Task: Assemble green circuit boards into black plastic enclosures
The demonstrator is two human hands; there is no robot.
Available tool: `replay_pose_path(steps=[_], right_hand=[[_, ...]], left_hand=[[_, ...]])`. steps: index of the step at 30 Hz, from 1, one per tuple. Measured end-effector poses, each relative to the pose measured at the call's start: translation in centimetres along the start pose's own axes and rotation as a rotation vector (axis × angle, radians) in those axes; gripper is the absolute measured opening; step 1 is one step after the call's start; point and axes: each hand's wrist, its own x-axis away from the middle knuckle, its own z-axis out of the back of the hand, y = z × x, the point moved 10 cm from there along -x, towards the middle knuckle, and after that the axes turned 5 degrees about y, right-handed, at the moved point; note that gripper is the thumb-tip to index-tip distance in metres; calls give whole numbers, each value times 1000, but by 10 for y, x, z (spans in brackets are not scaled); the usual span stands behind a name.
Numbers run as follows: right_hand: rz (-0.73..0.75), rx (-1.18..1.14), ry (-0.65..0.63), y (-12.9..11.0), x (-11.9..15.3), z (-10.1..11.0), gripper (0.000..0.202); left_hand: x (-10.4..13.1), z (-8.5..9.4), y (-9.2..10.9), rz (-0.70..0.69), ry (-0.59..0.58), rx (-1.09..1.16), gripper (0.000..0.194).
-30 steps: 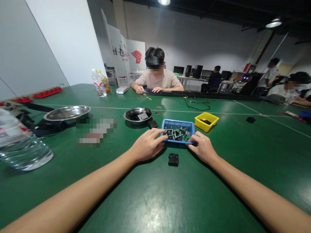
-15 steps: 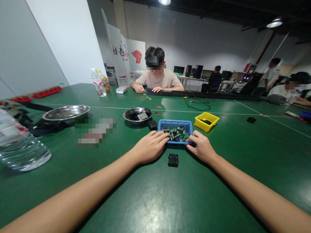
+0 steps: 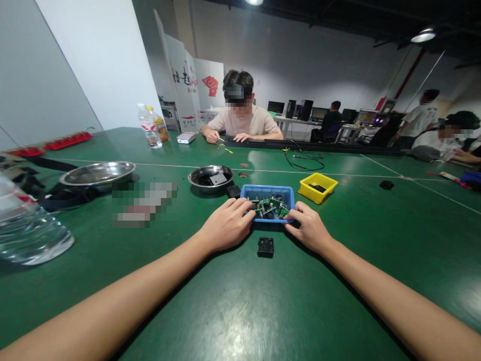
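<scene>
A blue plastic bin [image 3: 267, 188] holds several small green circuit boards [image 3: 267, 204] with dark parts among them. At its left front side, my left hand [image 3: 228, 224] has its fingers curled over the rim. My right hand [image 3: 308, 226] grips the right front corner between thumb and fingers. Parts of both sets of fingers are hidden behind the rim and the hands. Just in front of the bin lies a black square plastic part [image 3: 265, 247]. Another black part [image 3: 233, 191] rests by the bin's back left corner.
Behind the bin are a steel bowl [image 3: 195, 183] of dark parts and a yellow bin [image 3: 319, 197]. A steel dish [image 3: 75, 179] and a large water bottle [image 3: 33, 230] stand left. Across the green table [image 3: 233, 311], a person [image 3: 246, 123] works with both hands near a black rail.
My left hand's fingers have drawn back a little to the left, from over the boards to the bin's rim. The right hand keeps to its corner. The whole view has shifted slightly.
</scene>
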Motion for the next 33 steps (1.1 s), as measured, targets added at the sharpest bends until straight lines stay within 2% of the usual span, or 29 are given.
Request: replay_pose_path(steps=[17,33], right_hand=[[-2,-8,2,0,-1,1,6],[55,0,46,-4,0,4,6]], left_hand=[[1,1,1,-32,10,-63,14],[2,14,4,-56,133,12,14]])
